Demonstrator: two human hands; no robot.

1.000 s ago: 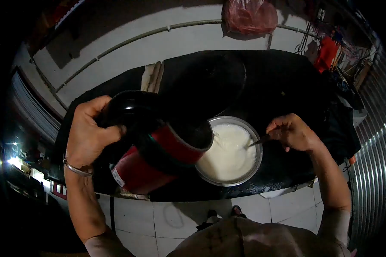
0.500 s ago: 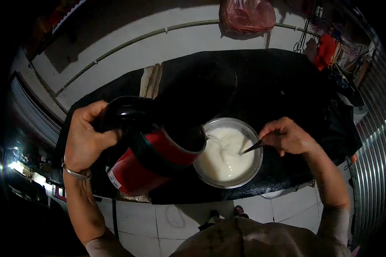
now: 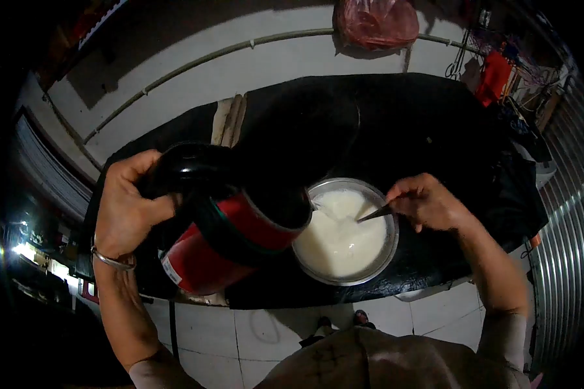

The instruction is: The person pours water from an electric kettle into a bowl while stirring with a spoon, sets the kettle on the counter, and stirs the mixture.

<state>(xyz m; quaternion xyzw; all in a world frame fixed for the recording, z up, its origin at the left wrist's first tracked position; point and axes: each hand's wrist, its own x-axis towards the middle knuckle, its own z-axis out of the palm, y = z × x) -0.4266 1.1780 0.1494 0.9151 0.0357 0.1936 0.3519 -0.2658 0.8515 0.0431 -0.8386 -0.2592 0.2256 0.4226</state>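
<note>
My left hand (image 3: 126, 209) is closed round the black handle of a red electric kettle (image 3: 204, 256). The kettle is tipped to the right, its mouth over the left rim of a round metal bowl (image 3: 394, 249). A thin clear stream runs from the kettle's lip into the milky white liquid (image 3: 344, 249) that fills much of the bowl. On the bowl's right side my right hand (image 3: 431, 204) pinches the handle of a spoon (image 3: 375, 213). The spoon's lower end is hidden in the liquid. Dark shadow hides most of the kettle's inside.
A black sheet covers the table (image 3: 428, 104), its front edge close to my body. A pinkish plastic bag (image 3: 377, 24) hangs on the wall behind. Red cloth (image 3: 495, 78) and tangled cords are at the back right, beside a corrugated metal panel (image 3: 568, 233).
My right hand has shifted slightly left and up, carrying the spoon toward the back of the bowl. The surface of the liquid looks smoother. The kettle stays tipped almost in place.
</note>
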